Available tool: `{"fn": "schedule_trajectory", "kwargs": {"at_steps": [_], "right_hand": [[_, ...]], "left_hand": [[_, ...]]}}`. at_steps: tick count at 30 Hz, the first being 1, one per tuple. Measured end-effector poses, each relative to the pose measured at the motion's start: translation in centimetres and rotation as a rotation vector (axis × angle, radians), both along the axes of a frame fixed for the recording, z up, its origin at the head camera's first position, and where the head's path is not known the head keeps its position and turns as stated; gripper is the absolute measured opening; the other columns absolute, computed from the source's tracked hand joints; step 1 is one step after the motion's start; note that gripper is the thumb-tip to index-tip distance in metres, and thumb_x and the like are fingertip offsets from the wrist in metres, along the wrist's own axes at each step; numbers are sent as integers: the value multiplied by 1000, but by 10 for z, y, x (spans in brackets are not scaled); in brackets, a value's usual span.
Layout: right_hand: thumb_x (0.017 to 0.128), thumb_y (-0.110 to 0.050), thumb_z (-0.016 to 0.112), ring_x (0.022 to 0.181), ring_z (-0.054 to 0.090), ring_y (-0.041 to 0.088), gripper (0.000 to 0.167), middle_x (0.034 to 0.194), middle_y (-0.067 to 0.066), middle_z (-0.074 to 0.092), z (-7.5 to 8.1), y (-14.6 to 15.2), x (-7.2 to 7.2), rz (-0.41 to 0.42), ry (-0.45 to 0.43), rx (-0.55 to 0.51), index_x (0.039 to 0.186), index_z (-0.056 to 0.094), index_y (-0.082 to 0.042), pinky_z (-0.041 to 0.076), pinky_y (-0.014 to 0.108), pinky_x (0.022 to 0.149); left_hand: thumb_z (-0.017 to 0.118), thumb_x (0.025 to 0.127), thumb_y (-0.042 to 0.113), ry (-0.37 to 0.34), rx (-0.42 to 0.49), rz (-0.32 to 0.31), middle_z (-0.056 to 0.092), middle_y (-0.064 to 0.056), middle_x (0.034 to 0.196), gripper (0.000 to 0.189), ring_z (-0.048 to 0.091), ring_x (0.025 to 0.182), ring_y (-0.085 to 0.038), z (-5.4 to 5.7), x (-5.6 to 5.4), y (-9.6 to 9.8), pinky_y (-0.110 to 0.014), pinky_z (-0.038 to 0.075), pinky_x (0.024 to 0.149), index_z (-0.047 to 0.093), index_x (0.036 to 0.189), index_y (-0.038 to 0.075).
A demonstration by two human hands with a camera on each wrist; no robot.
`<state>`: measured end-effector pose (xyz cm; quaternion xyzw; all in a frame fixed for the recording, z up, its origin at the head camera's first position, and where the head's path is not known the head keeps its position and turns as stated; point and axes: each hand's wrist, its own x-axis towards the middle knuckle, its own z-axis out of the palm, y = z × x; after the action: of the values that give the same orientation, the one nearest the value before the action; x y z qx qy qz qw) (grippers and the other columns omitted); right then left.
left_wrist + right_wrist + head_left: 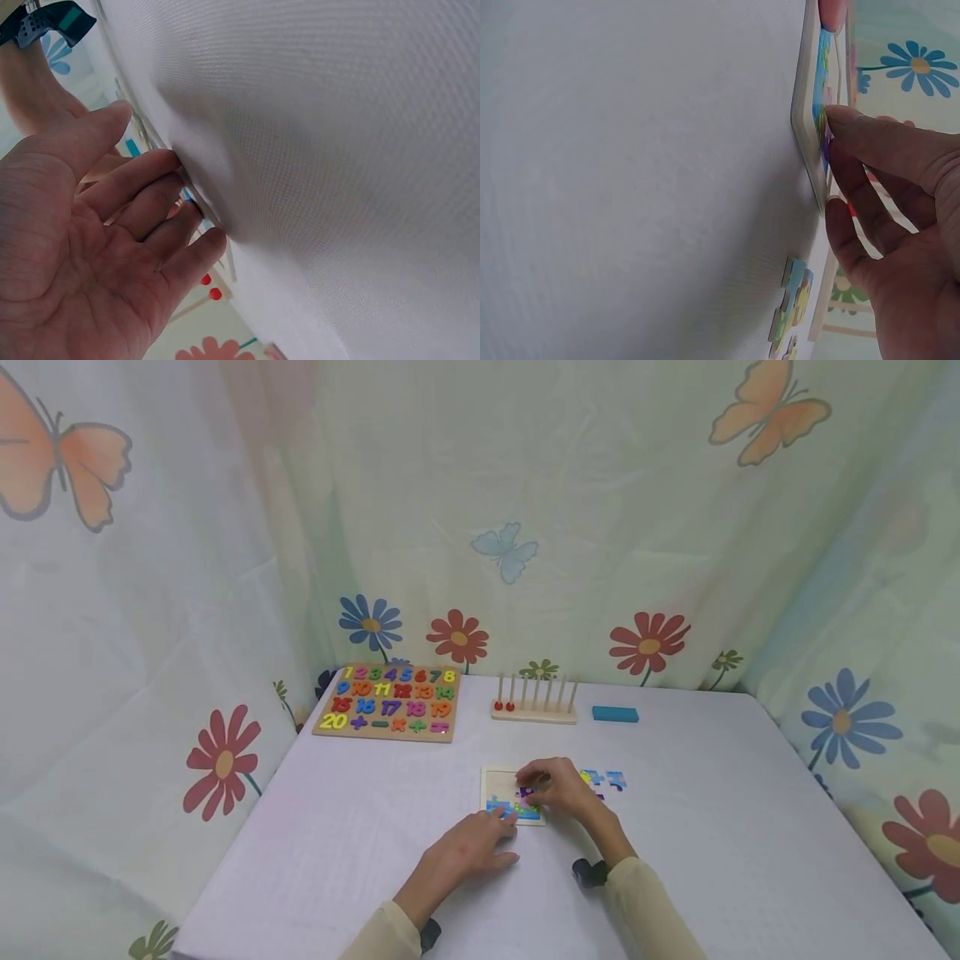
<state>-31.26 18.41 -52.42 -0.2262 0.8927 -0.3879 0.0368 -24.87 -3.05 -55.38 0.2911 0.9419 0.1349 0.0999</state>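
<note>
A small wooden jigsaw tray lies on the table in the head view, its lower part filled with blue and green pieces. My right hand is over the tray's right side, pinching a purple puzzle piece between thumb and finger. In the right wrist view, the thumb and fingertips are right at the purple piece, low over the tray, and hide part of it. My left hand rests its extended fingers at the tray's near edge. Its palm shows in the left wrist view, holding nothing.
Several loose puzzle pieces lie right of the tray, partly behind my right hand. Farther back are a number board, a wooden peg stand with red beads, and a teal block. A flowered curtain surrounds the table.
</note>
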Motion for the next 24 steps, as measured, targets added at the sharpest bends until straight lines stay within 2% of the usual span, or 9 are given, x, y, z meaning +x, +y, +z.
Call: {"fn": "schedule_trajectory", "kwargs": {"at_steps": [2,6,11,17,18,20,24], "right_hand": [[84,7,88,103,76,27,33,110,9,81,0,0,1,-1,1,-1,115,80,-1,63,50,99],[84,7,88,104,76,27,33,110,9,81,0,-1,1,-4,14,4,115,80,-1,62,50,100],[83,7,89,105,76,27,35,110,8,81,-2,-1,4,-18,46,9,115,80,-2,61,52,103],[82,9,88,107,76,29,37,111,8,81,-3,-1,8,-28,79,-2,116,80,-2,59,55,105],[83,9,88,108,76,30,37,111,8,81,-3,-1,8,-28,82,-4,117,79,-2,59,56,105],[83,10,87,109,76,30,37,112,8,81,-3,-1,9,-22,89,-8,117,79,-2,59,55,104],[84,12,85,109,77,32,37,114,11,80,-2,0,9,-3,95,-19,118,79,0,62,53,100]], "left_hand": [[70,105,47,12,-1,-10,54,-2,163,52,51,151,-22,-12,-5,-1,-41,46,122,67,148,20],[70,104,49,2,19,-12,54,1,164,52,49,152,-21,-21,-10,-2,-42,45,123,68,148,22],[72,103,45,-40,17,-3,53,0,164,51,47,154,-22,-4,-3,-1,-44,44,124,68,147,20],[71,104,48,-31,37,-6,52,1,165,52,46,155,-21,-17,-7,-2,-42,42,125,68,148,21],[71,104,47,-26,32,-6,53,1,164,51,47,154,-20,-16,-7,-2,-42,43,124,68,148,22],[73,103,44,-30,26,-1,54,-1,163,51,48,153,-21,-5,-1,-1,-42,44,124,68,147,20],[75,103,40,-55,-9,29,56,-1,162,49,49,152,-21,32,15,1,-40,45,123,69,146,18]]}}
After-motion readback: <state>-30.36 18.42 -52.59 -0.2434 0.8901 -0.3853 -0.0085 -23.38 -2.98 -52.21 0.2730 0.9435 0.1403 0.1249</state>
